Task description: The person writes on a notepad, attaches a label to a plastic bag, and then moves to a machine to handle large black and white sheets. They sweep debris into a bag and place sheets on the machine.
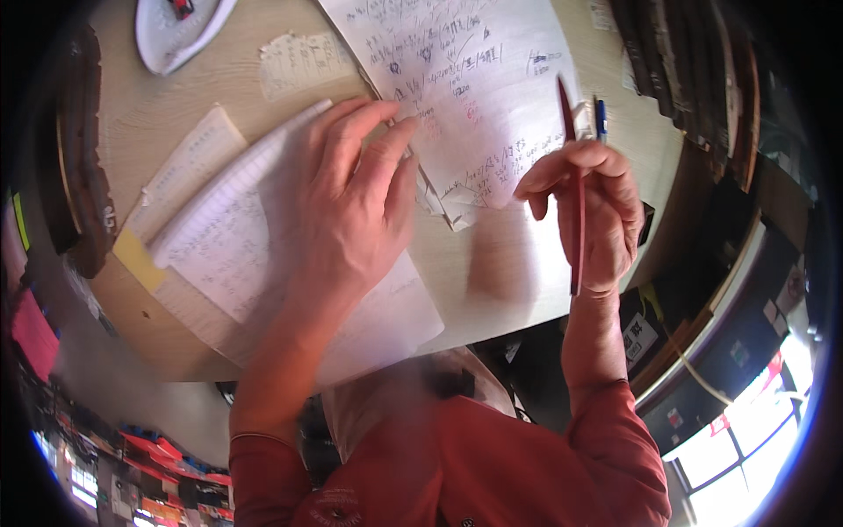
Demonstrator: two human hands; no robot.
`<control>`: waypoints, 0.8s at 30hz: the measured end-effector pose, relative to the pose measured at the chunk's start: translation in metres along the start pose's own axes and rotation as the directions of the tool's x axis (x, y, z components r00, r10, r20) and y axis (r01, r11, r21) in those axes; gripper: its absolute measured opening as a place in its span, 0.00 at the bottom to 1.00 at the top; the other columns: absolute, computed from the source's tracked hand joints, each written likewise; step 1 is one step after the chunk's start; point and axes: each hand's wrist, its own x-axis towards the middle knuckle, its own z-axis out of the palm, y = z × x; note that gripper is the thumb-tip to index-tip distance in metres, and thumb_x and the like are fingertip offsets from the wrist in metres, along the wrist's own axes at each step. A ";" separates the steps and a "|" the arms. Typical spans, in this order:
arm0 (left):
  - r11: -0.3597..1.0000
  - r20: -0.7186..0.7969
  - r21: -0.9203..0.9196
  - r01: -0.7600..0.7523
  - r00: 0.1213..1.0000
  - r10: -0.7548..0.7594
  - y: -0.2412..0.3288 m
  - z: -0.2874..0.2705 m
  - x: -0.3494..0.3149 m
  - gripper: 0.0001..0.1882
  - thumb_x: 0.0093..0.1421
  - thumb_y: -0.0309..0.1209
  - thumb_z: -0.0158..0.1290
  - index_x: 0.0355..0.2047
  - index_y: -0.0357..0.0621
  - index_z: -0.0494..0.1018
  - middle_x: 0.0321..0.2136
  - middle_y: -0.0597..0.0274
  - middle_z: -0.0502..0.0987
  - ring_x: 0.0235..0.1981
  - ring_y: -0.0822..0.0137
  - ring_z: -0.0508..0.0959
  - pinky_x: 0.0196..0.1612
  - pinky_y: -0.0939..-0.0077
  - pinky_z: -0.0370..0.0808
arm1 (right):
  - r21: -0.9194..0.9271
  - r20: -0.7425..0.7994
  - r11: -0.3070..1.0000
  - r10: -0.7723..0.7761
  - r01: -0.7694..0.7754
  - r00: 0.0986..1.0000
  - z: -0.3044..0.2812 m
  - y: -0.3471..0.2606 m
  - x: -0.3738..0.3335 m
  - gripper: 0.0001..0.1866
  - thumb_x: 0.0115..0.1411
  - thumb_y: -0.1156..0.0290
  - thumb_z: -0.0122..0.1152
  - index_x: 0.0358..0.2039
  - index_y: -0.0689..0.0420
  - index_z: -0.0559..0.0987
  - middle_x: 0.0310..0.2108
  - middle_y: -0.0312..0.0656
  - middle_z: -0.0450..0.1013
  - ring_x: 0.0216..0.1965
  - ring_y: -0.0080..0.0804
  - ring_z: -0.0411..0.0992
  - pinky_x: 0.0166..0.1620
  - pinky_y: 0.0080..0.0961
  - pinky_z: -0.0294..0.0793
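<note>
My left hand (pixel 356 198) lies over a notebook (pixel 233 228) with handwritten pages, its fingers spread and bent. Its fingertips are by the lower left edge of a large sheet (pixel 457 79) full of handwriting. Raised to the right of that sheet, my right hand (pixel 593 206) is closed round a slim dark-red stick (pixel 577 220) with a pointed upper end. It stands almost upright in the picture, point toward the far side; whether it is a pen or a pencil I cannot tell.
A white dish (pixel 180 39) with a small red and black thing in it stands at the far left. Loose paper slips (pixel 303 66) lie nearby. Behind my right hand is a blue-capped object (pixel 601 119). Dark stacked boards (pixel 694 79) line the right side; another dark stack (pixel 83 158) is at left.
</note>
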 end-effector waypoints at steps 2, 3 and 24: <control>0.995 0.039 0.094 -0.044 0.998 0.041 -0.004 0.003 -0.001 0.18 0.56 0.20 0.62 0.48 0.43 0.78 0.51 0.61 0.78 0.53 0.54 0.77 0.55 0.58 0.76 | -0.128 0.043 0.986 -0.097 0.102 0.994 -0.013 0.014 0.007 0.23 0.61 0.83 0.57 0.58 0.65 0.70 0.40 0.49 0.77 0.40 0.31 0.76 0.40 0.23 0.74; 0.995 -0.017 0.082 -0.064 0.998 0.066 -0.007 0.008 -0.001 0.18 0.55 0.20 0.63 0.47 0.42 0.79 0.50 0.61 0.79 0.53 0.55 0.77 0.55 0.59 0.76 | -0.245 0.048 0.955 -0.163 0.169 0.986 -0.016 0.019 0.009 0.31 0.53 0.90 0.63 0.59 0.64 0.68 0.38 0.45 0.76 0.38 0.28 0.74 0.42 0.22 0.74; 0.997 0.023 0.074 -0.039 0.999 0.038 -0.012 0.014 -0.005 0.24 0.48 0.19 0.68 0.48 0.40 0.80 0.51 0.56 0.78 0.54 0.50 0.76 0.58 0.58 0.73 | -0.390 -0.007 0.921 0.002 -0.004 1.000 0.007 0.038 0.019 0.21 0.70 0.50 0.60 0.39 0.58 0.77 0.26 0.42 0.76 0.23 0.30 0.74 0.27 0.28 0.71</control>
